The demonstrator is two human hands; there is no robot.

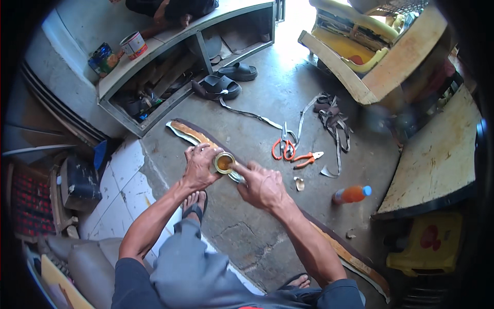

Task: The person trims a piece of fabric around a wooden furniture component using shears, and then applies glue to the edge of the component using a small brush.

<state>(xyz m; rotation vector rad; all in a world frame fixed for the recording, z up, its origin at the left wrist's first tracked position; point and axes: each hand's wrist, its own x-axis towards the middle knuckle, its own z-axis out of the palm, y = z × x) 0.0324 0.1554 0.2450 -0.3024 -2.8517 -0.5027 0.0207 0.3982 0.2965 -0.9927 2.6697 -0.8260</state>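
Up at chest height, my left hand [201,167] is wrapped round a small round tin [224,163] with an amber, glue-like substance inside. My right hand [263,188] comes in from the right, index finger stretched to the tin's mouth; its other fingers are partly hidden and I see no tool in it. Below both hands a long, curved strip [355,256] lies across the floor, tan and orange-brown with a dark edge and a pale edge. Its middle is covered by my hands and right forearm.
Red-handled scissors [284,148], orange-handled pliers [307,159] and a blue-capped orange bottle [352,194] are on the floor to the right. Black sandals [220,86] lie by a low shelf [198,44]. A wooden furniture frame [391,72] stands far right; a person sits at the back left.
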